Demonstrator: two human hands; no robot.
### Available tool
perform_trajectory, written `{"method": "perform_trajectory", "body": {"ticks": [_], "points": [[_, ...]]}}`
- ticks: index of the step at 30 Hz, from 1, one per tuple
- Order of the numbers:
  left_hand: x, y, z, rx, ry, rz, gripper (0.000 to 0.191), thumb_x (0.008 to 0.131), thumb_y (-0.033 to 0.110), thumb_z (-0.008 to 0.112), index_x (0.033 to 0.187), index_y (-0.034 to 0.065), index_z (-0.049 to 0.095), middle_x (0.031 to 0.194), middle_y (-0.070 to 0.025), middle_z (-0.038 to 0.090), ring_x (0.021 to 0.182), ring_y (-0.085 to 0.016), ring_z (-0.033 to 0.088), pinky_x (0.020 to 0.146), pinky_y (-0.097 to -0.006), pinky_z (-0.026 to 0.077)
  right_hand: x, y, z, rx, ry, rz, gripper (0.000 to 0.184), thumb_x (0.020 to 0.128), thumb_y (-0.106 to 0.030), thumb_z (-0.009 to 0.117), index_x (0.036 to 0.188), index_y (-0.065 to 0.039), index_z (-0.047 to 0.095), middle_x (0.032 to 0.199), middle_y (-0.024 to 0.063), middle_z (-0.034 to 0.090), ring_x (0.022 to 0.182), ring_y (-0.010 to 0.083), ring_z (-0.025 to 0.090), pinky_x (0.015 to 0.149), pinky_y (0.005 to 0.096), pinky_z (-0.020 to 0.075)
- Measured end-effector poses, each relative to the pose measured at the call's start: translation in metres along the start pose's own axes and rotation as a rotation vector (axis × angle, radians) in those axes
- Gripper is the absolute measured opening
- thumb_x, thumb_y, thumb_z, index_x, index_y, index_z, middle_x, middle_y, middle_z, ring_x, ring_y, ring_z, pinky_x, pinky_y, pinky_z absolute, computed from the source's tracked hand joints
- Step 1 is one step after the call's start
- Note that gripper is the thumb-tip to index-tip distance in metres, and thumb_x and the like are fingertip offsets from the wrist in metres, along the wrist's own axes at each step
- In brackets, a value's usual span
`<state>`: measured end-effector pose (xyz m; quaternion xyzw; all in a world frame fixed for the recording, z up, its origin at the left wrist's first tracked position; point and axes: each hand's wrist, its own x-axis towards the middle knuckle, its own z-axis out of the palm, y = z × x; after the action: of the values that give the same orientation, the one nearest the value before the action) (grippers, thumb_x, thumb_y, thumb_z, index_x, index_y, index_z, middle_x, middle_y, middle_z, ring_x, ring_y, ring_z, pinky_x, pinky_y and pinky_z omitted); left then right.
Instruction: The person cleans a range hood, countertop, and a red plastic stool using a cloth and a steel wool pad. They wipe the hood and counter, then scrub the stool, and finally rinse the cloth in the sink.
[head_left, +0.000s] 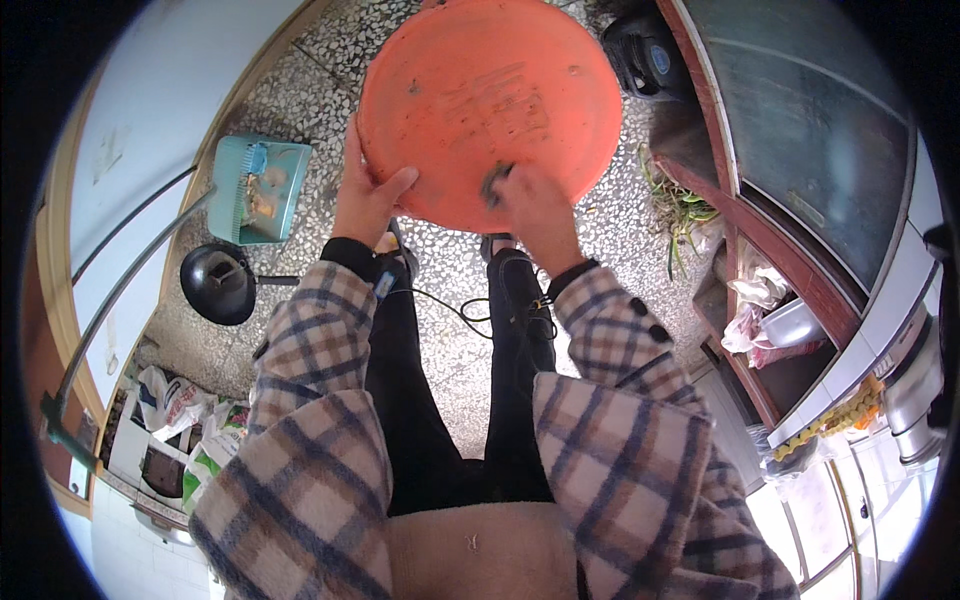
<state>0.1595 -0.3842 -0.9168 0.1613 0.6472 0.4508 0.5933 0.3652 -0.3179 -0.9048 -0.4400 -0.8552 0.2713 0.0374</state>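
A round orange plastic lid or basin bottom (480, 112), marked with scratches and dark spots, is held up before me over the speckled floor. My left hand (371, 187) grips its lower left edge, the thumb lying on the flat face. Near the lower right edge, my right hand (536, 210) pinches a small dark scrubbing pad (496, 184) against the orange surface; the hand is slightly blurred. Whether the orange thing is a lid or an upturned basin, I cannot tell.
On the floor at left are a green dustpan (289, 191) holding debris and a black wok (217, 285). Plastic bags (172, 405) lie lower left. To the right are green leafy stalks (679, 206), a black container (649, 56) and a red-framed cabinet (795, 247). A cable hangs by my legs.
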Motion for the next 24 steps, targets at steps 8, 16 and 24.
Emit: {"method": "perform_trajectory", "body": {"ticks": [8,16,24], "points": [[-0.003,0.001,0.000,-0.063,-0.030,-0.005,0.089,0.079,-0.003,0.062,0.146,0.0117,0.005,0.138,-0.0154,0.036,0.114,-0.027,0.052,0.077,-0.0343,0.057,0.011,0.020,-0.005,0.011,0.125,0.145,0.011,0.082,-0.014,0.054,0.086,-0.004,0.057,0.089,0.0146,0.057,0.089,0.0324,0.056,0.076,0.0420,0.0458],[-0.001,0.001,0.000,0.010,-0.013,-0.030,0.089,0.079,-0.002,0.062,0.146,0.0127,0.006,0.138,-0.0156,0.037,0.113,-0.027,0.053,0.075,-0.0338,0.057,0.023,0.018,-0.016,0.121,0.244,0.201,0.006,0.082,-0.009,0.056,0.084,-0.004,0.053,0.087,0.0137,0.054,0.078,0.0357,0.055,0.068,0.0429,0.0470],[-0.001,-0.003,0.000,-0.039,-0.022,-0.016,0.088,0.080,-0.001,0.062,0.145,0.0129,0.006,0.137,-0.0147,0.038,0.111,-0.027,0.054,0.074,-0.0330,0.057,-0.003,0.007,0.014,0.172,0.130,0.156,0.007,0.078,-0.007,0.054,0.084,-0.008,0.052,0.086,0.0107,0.052,0.079,0.0332,0.056,0.066,0.0426,0.0473]]}}
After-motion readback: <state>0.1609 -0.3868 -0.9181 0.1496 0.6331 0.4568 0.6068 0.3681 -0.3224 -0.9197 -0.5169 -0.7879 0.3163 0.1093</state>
